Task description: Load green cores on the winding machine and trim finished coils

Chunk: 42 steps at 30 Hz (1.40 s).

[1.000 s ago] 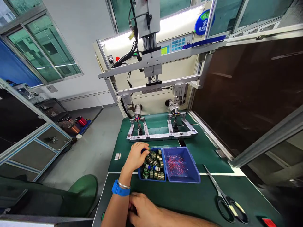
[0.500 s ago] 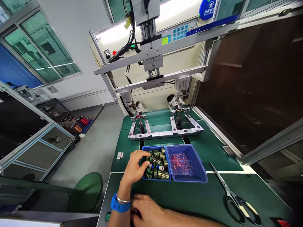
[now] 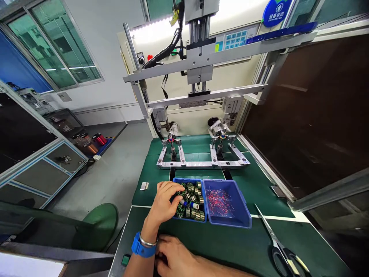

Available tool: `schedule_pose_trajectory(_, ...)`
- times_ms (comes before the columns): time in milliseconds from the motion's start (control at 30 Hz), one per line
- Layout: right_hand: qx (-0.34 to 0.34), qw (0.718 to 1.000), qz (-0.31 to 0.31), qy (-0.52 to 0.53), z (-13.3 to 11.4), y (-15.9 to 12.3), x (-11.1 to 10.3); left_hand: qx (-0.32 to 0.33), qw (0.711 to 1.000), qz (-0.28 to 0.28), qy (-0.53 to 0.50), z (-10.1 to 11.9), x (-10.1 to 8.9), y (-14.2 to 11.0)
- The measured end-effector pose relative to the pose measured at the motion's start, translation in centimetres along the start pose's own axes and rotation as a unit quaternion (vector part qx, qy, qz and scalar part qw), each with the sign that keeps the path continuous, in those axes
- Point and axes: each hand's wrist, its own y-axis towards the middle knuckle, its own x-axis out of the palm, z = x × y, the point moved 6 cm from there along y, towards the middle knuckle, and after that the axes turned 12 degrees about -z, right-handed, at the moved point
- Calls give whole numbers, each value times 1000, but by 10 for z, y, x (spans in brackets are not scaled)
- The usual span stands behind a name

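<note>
My left hand (image 3: 165, 202), with a blue wristband, reaches into the left blue bin (image 3: 187, 220), which holds several small green wound parts (image 3: 191, 202). Its fingers are curled and pinched on one of the green parts at the bin's left side. My right hand (image 3: 173, 259) rests low on the green mat (image 3: 230, 246) near the table's front edge, fingers curled under; what they hold is hidden.
A second blue bin (image 3: 235, 219) to the right holds thin red wire pieces. Scissors (image 3: 281, 246) lie on the mat at right. Behind the bins a metal fixture frame (image 3: 201, 163) carries two winding stations under a machine gantry. A green chair (image 3: 99, 225) stands at left.
My left hand has slid a little toward me inside the bin and closed its fingers on a green part. The view shifted slightly; my right hand stays put.
</note>
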Motion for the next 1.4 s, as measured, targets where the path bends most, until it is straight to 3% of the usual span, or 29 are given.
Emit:
schedule_pose_trajectory(700,-5,1000,8,-18,-7,-3,-5,-49,998,-17,-45,-8,4,1)
schedule_pose_trajectory(1400,-3,1000,-6,-16,-8,-3,-7,-51,997,-15,-56,-10,7,0)
